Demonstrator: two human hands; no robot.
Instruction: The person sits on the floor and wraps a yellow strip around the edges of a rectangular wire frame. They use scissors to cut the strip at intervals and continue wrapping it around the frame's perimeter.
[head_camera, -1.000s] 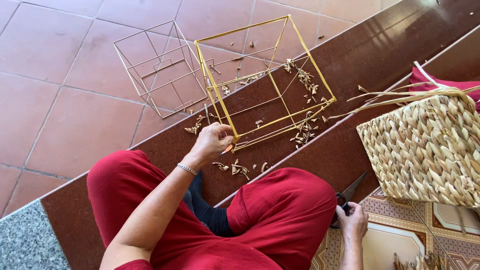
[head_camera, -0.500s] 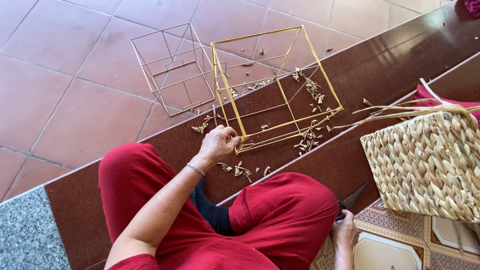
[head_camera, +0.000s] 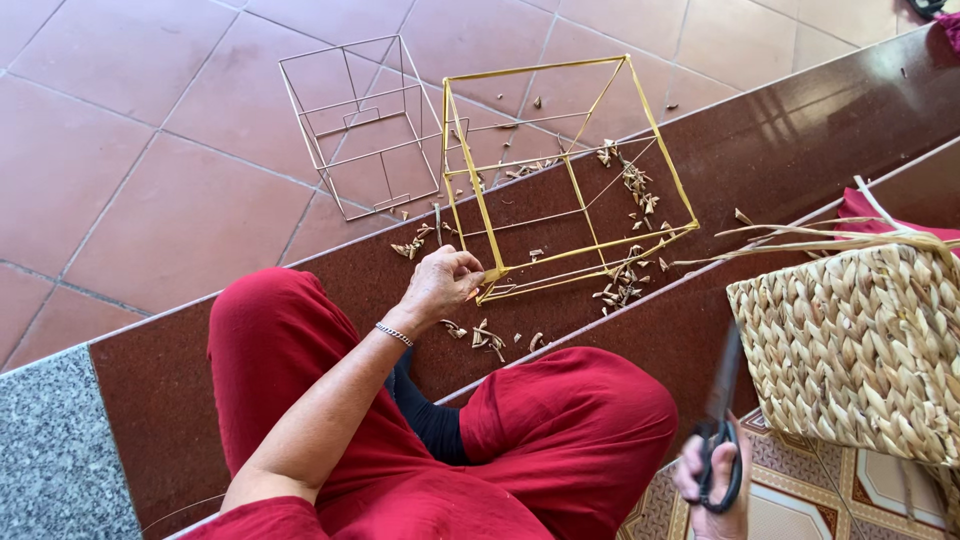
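On the dark red step, near its lower edge, the left hand (head_camera: 440, 285) pinches the yellow frame's (head_camera: 570, 170) near corner with closed fingers, while the right hand (head_camera: 715, 480) grips black scissors (head_camera: 722, 420) beside the basket (head_camera: 860, 350).

A: The frame (head_camera: 570, 170) near the left hand (head_camera: 438, 285) is showing yellow, and the second frame (head_camera: 360, 125) is looking pale grey.

B: The trousers (head_camera: 560, 430) are appearing deep red, yes? And the basket (head_camera: 860, 350) is showing a tan woven pattern.

A: Yes. The scissors (head_camera: 720, 440) in the right hand (head_camera: 712, 490) are looking black. The floor tiles (head_camera: 130, 150) are showing terracotta, the step (head_camera: 800, 130) dark maroon.
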